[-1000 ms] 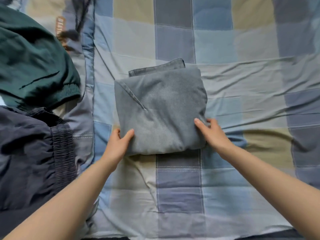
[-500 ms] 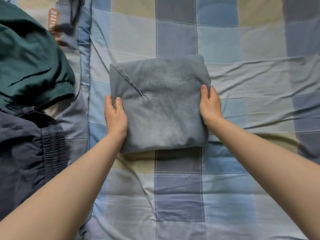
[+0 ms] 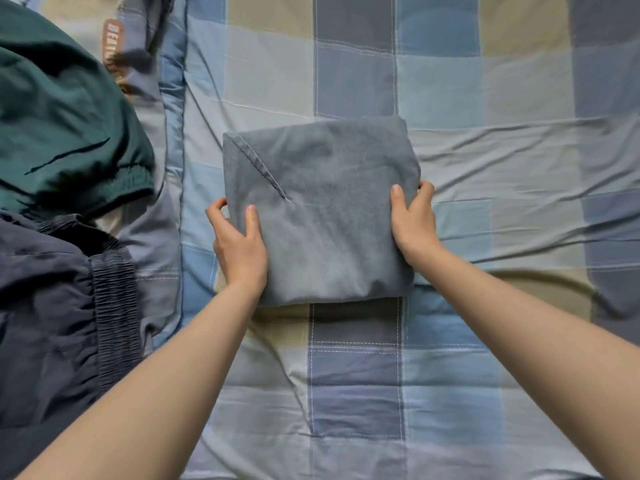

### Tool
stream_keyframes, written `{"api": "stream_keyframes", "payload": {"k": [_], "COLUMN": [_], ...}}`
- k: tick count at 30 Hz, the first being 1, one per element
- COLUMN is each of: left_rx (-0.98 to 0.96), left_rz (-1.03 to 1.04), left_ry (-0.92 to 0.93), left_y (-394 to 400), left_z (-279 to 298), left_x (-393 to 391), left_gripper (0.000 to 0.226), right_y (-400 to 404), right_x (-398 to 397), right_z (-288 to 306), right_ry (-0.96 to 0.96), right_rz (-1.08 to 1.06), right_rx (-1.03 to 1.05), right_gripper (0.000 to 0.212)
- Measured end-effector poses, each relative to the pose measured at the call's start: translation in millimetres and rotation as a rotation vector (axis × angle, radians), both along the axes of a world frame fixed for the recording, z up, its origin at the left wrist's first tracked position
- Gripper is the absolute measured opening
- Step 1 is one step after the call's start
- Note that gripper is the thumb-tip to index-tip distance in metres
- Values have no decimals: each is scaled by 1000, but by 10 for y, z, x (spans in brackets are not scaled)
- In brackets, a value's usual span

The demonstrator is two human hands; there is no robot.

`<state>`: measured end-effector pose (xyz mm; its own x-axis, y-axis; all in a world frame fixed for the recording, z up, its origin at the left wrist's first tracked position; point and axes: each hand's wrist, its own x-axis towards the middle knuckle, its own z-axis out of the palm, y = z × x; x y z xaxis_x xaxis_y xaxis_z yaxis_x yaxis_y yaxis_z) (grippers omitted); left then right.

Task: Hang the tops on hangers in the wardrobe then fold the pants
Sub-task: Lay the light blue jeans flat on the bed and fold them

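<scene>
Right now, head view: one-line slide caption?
Both hands, left and right, grip the folded grey pants on the checked bedsheet.

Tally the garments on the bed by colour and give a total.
Grey: 1, the folded pants, gripped at its sides by the left hand and right hand.
Green: 1, the green garment at far left.
Navy: 1, the navy garment below it.
Total: 3.

Now gripping the side edges of the folded grey denim pants (image 3: 318,209), left hand (image 3: 239,244) and right hand (image 3: 412,223), up from its near corners.
</scene>
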<state>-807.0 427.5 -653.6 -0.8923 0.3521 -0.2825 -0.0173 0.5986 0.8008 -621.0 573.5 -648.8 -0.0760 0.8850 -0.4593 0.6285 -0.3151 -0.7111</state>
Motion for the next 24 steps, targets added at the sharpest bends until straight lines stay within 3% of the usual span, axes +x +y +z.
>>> {"api": "stream_keyframes", "payload": {"k": [6,10,15,18,21,24], "left_rx": [108,134,123,126,141,179], "left_rz": [-26,-120,-325,-405,-502,-575], "left_ry": [64,88,279,337,345,337], "left_y": [-174,-424,-640,-726,-806,-906], "left_z": [468,851,1638,2119,2573,2937], "left_x": [309,498,792,980,1128,1208], "left_gripper": [33,54,71,62,37,16], "right_y": [-300,-532,-800,-967,-1130,-1338], "right_x": [310,616,1005,1207,1392,1564], "right_z": [473,935,1689,2201,2745,3194], "right_ry": [98,143,19,-87,-174,-144], "right_rz": [137,334,308,299,306,353], "right_rx": [291,319,302,293,333,409], "right_gripper": [52,77,70,69,70,43]}}
